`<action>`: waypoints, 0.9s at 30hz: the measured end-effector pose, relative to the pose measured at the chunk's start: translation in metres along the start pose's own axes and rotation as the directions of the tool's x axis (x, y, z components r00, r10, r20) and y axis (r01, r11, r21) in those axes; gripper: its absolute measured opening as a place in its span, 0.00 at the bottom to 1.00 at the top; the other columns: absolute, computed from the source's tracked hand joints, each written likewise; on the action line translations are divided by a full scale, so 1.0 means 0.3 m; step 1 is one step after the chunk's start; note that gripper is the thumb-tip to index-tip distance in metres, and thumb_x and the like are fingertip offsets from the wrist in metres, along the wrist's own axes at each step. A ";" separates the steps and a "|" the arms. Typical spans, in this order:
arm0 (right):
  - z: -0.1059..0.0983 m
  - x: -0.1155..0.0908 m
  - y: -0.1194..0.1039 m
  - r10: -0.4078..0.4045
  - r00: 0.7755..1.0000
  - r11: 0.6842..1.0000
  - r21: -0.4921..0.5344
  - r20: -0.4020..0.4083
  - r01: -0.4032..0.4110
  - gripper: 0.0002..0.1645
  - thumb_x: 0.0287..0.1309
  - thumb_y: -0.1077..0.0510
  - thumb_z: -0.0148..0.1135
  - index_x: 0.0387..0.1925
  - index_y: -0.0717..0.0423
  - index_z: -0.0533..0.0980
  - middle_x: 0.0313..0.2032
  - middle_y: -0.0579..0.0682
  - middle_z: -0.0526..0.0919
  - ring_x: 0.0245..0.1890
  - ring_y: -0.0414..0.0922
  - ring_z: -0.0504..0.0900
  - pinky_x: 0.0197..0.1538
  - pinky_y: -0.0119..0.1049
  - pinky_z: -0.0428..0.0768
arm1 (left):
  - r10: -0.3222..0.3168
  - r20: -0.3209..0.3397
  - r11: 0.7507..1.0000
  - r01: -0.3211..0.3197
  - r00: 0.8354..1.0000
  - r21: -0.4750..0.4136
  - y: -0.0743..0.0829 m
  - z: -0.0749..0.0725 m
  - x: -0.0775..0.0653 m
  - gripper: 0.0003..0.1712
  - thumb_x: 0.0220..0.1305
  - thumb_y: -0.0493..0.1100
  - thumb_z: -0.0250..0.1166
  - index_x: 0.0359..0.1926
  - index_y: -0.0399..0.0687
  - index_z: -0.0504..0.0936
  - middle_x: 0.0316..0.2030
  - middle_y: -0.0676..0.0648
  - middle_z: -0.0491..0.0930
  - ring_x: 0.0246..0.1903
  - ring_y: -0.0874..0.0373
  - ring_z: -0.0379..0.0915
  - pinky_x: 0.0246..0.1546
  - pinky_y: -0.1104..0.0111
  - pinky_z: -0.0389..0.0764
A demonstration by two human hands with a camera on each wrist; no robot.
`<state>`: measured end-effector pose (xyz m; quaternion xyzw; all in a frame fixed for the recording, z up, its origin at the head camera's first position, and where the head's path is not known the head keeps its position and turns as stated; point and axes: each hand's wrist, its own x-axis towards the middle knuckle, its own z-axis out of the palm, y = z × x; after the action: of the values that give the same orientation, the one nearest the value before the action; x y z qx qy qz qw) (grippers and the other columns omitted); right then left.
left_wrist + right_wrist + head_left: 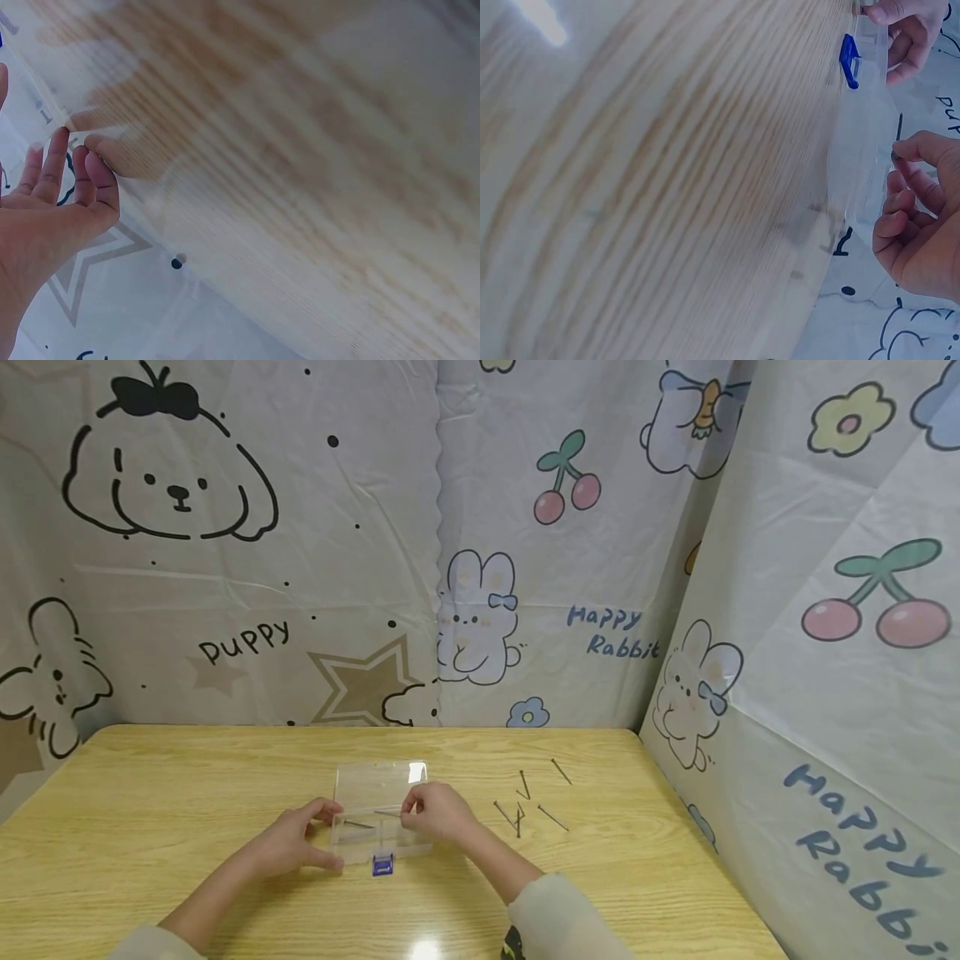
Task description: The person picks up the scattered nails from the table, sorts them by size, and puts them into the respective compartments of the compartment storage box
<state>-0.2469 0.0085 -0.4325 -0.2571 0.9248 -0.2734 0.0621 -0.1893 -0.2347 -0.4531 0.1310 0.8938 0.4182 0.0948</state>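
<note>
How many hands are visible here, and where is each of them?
2: the left hand at the left side of the clear box, and the right hand over it, pinching a nail.

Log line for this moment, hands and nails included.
left hand: grips clear plastic box; right hand: pinches nail over box; lid: open; inside: another nail; loose nails: on wooden table, right of box

Head cam's up high, facing forward and down across the table [225, 902] to the printed cloth [330, 577], far enough back to fit everything. Both wrist cams sit low and close, tilted sideways, skimming the wood toward that cloth. Head and right wrist share the clear box [367, 789], left hand [288, 842] and right hand [438, 812].
</note>
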 end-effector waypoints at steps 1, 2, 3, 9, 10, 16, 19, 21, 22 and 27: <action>0.002 0.002 -0.005 -0.004 1.000 1.000 -0.006 0.001 0.004 0.03 0.51 0.57 0.63 0.26 0.51 0.79 0.16 0.38 0.67 0.17 0.33 0.63 0.22 0.24 0.63 | 0.000 -0.002 1.000 0.000 1.000 0.002 0.002 0.000 0.000 0.44 0.42 0.50 0.77 0.57 0.36 0.68 0.50 0.41 0.74 0.54 0.42 0.67 0.56 0.47 0.70; 0.004 0.004 -0.011 -0.008 1.000 1.000 -0.016 0.002 0.008 0.03 0.51 0.57 0.63 0.25 0.51 0.79 0.16 0.37 0.67 0.16 0.33 0.62 0.21 0.24 0.63 | -0.001 -0.003 1.000 0.001 1.000 0.004 0.003 0.000 -0.001 0.44 0.41 0.50 0.77 0.57 0.36 0.68 0.51 0.40 0.74 0.54 0.41 0.68 0.56 0.47 0.70; 0.007 0.007 -0.016 -0.013 1.000 1.000 -0.023 0.001 0.013 0.02 0.51 0.57 0.63 0.26 0.50 0.79 0.16 0.37 0.66 0.16 0.32 0.62 0.21 0.23 0.63 | -0.001 -0.006 1.000 0.001 1.000 0.006 0.005 0.000 -0.002 0.44 0.41 0.50 0.77 0.57 0.36 0.68 0.50 0.40 0.74 0.54 0.41 0.68 0.56 0.47 0.70; 0.028 0.018 -0.042 -0.044 0.999 0.997 -0.061 0.005 0.044 0.02 0.51 0.57 0.63 0.26 0.50 0.80 0.13 0.37 0.65 0.15 0.32 0.61 0.20 0.22 0.62 | 0.014 -0.013 1.000 -0.014 1.000 0.006 0.008 0.002 -0.004 0.43 0.41 0.49 0.77 0.56 0.36 0.68 0.50 0.39 0.75 0.53 0.41 0.68 0.56 0.46 0.70; 0.031 0.018 -0.045 -0.043 0.999 0.997 -0.060 0.012 0.043 0.02 0.51 0.57 0.63 0.26 0.51 0.80 0.13 0.37 0.65 0.15 0.32 0.61 0.20 0.22 0.62 | 0.019 -0.013 1.000 -0.019 1.000 0.006 0.008 0.002 -0.004 0.43 0.41 0.49 0.77 0.56 0.36 0.68 0.50 0.39 0.75 0.53 0.41 0.68 0.56 0.46 0.71; 0.049 0.025 -0.065 -0.050 0.999 0.997 -0.052 0.013 0.051 0.02 0.50 0.58 0.63 0.25 0.52 0.79 0.13 0.37 0.65 0.14 0.32 0.61 0.18 0.23 0.61 | 0.028 -0.007 1.000 -0.028 1.000 0.001 0.007 0.004 -0.006 0.43 0.42 0.49 0.77 0.57 0.36 0.68 0.50 0.39 0.75 0.53 0.40 0.68 0.54 0.46 0.71; 0.055 0.029 -0.075 -0.058 0.998 0.997 -0.046 0.008 0.059 0.02 0.50 0.58 0.63 0.25 0.52 0.79 0.13 0.37 0.65 0.14 0.32 0.61 0.17 0.23 0.61 | 0.027 -0.005 1.000 -0.027 1.000 0.001 0.005 0.002 -0.004 0.43 0.43 0.49 0.76 0.57 0.36 0.68 0.50 0.39 0.75 0.53 0.41 0.68 0.55 0.46 0.71; 0.060 0.032 -0.081 -0.053 0.999 0.998 -0.038 0.013 0.053 0.02 0.50 0.58 0.63 0.26 0.52 0.79 0.12 0.36 0.64 0.14 0.32 0.61 0.17 0.23 0.61 | 0.026 -0.003 1.000 -0.026 1.000 0.002 0.004 0.000 -0.003 0.43 0.43 0.49 0.76 0.57 0.36 0.68 0.50 0.40 0.75 0.53 0.41 0.68 0.55 0.47 0.71; 0.062 0.034 -0.084 -0.047 0.999 0.998 -0.034 0.019 0.048 0.02 0.51 0.58 0.63 0.26 0.52 0.79 0.12 0.36 0.64 0.14 0.32 0.61 0.17 0.23 0.61 | 0.024 -0.002 1.000 -0.024 1.000 0.002 0.003 0.000 -0.003 0.43 0.43 0.49 0.76 0.57 0.36 0.68 0.50 0.40 0.75 0.53 0.41 0.68 0.55 0.47 0.71; 0.074 0.042 -0.096 -0.029 0.999 0.999 -0.023 0.025 0.030 0.03 0.52 0.58 0.63 0.26 0.52 0.79 0.12 0.37 0.65 0.14 0.33 0.62 0.17 0.23 0.62 | 0.020 0.003 1.000 -0.020 1.000 0.001 0.002 -0.001 -0.002 0.43 0.43 0.50 0.76 0.58 0.37 0.67 0.51 0.40 0.74 0.54 0.41 0.68 0.55 0.46 0.71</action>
<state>-0.2392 -0.0293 -0.4355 -0.2746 0.9232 -0.2604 0.0664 -0.1888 -0.2347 -0.4525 0.1405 0.8926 0.4185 0.0920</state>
